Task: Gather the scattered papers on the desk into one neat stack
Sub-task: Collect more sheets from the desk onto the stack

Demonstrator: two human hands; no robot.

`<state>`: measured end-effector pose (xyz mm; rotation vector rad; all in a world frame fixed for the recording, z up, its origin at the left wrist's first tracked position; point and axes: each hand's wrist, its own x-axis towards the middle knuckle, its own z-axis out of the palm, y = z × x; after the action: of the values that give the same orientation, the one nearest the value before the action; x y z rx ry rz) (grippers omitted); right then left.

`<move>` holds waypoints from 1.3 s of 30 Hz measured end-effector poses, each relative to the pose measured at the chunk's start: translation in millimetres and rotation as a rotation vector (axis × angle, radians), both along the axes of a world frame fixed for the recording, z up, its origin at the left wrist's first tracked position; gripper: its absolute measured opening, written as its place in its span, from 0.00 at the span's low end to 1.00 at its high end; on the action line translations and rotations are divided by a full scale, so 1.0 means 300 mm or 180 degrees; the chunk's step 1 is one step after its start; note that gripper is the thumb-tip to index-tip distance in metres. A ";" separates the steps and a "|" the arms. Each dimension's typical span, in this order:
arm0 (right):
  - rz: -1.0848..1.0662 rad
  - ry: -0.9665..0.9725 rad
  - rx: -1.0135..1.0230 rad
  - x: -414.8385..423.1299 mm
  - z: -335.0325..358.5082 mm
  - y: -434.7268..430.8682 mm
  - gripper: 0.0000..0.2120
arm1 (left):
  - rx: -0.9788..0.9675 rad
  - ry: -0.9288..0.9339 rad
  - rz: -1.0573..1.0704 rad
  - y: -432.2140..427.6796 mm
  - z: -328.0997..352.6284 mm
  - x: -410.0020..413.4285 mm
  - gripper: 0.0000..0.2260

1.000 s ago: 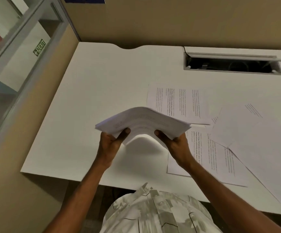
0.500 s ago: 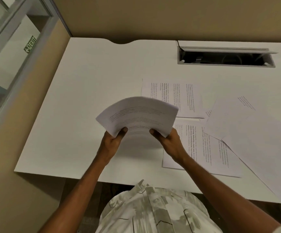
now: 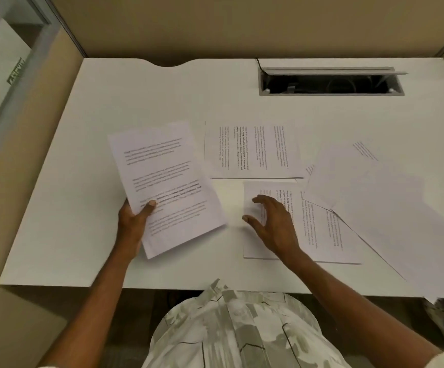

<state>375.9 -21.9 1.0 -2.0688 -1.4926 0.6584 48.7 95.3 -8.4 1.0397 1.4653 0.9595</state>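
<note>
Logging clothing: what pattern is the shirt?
Pale camouflage-like blotches with thin dark lines on the shirt, seen in the head view.

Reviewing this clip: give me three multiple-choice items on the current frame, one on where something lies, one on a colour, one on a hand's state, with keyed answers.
1. Where is the open cable hatch in the desk?
A. far right part
B. near left corner
C. under the held papers

2. What colour is the desk top?
A. black
B. white
C. red

3. What is the right hand doing?
A. gripping the stack
B. resting off the desk
C. open, fingers spread over a printed sheet

Answers:
1. A: the dark slot sits near the back wall, right of centre.
2. B: the bare surface around the papers is white.
3. C: its fingers are spread above the near printed sheet, pinching nothing, while the left hand alone holds the stack.
</note>
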 end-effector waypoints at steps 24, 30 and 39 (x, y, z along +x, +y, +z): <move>-0.0442 -0.0176 0.0685 -0.154 0.078 -0.044 0.18 | -0.0448 0.0069 0.0347 -0.003 -0.135 -0.165 0.17; -0.0597 -0.0029 0.1222 -0.221 0.194 0.148 0.20 | -0.0530 -0.0025 0.0324 0.008 -0.162 -0.184 0.19; 0.0568 -0.0478 -0.0918 -0.335 0.000 0.287 0.31 | -0.0655 -0.0140 0.0214 0.024 -0.172 -0.218 0.19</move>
<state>275.4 64.2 1.1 -2.2573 -1.7712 0.8456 -16.6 102.5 -59.9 0.8198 1.5351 0.8529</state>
